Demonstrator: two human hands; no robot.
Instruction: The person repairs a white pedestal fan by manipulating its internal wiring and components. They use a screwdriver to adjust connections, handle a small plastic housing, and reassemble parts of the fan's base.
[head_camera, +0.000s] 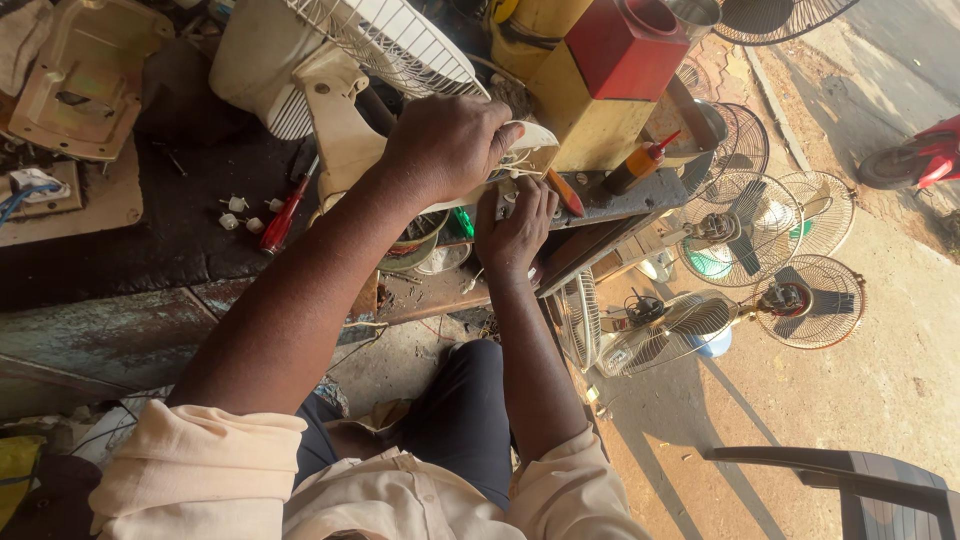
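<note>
- Cream sleeves, two, lie nearest our view; both forearms reach to the workbench edge (150, 260).
- We note the left hand (447, 145) closed down over the cream fan housing (345, 120), beside its wire grille (390, 40).
- We note the right hand (515, 232) curled around one small metal part (505, 198) at the bench edge.
- One red-handled screwdriver (283, 218) lies left of the hands; one orange-capped bottle (643, 165) lies right.
- Small white fittings (240, 212), about five, sit beside the screwdriver.
- We count four standing fans (745, 225) on the ground.
</note>
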